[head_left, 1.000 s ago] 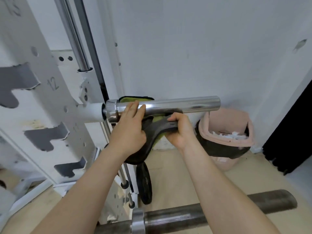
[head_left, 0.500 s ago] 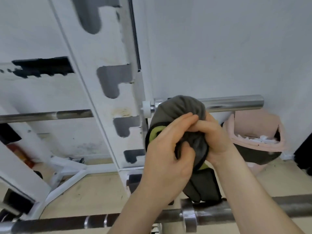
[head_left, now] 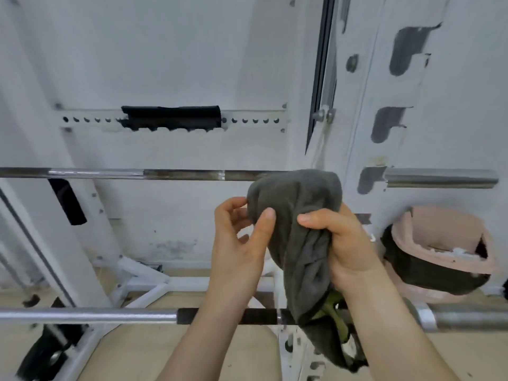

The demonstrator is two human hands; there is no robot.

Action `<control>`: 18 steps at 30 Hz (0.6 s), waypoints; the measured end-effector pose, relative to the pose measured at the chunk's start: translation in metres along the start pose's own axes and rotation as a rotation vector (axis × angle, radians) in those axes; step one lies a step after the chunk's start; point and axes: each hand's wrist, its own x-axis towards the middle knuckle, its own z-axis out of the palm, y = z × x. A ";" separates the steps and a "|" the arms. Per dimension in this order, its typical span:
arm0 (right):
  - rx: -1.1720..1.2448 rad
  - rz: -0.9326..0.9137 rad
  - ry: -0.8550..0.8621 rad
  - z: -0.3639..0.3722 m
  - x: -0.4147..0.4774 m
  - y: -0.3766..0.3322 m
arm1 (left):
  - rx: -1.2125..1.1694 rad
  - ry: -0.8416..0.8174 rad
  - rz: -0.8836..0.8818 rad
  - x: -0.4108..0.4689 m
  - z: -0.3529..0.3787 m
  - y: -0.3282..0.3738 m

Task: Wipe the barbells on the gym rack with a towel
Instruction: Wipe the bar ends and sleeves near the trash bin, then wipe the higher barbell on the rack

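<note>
Head: towel (head_left: 297, 215) between both hands (head_left: 237, 251) (head_left: 345, 243)

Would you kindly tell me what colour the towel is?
Dark grey towel, with a lime-green patch showing near its bottom; head view.

Two barbells are counted, the far barbell (head_left: 165, 174) and the near barbell (head_left: 90, 316). One grey towel (head_left: 297, 213), two hands, the left hand (head_left: 236, 251) and the right hand (head_left: 347, 243), and one pink-lined bin (head_left: 439, 225) at the right are seen.

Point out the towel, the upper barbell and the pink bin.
towel (head_left: 297, 193), head view, bunched grey top.
upper barbell (head_left: 178, 174), head view, shaft left of towel.
pink bin (head_left: 439, 226), head view, inner back wall.
</note>
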 end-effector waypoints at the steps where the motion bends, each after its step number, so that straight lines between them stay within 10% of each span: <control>1: -0.085 0.019 -0.003 0.011 0.005 0.005 | -0.015 -0.002 -0.073 0.004 -0.018 0.000; 11: -0.583 0.226 -0.216 0.073 0.073 0.014 | -0.507 -0.272 -0.607 0.051 -0.106 -0.006; 18: -1.173 0.141 -0.070 0.078 0.150 -0.019 | -0.432 -0.030 -0.215 0.133 -0.132 -0.008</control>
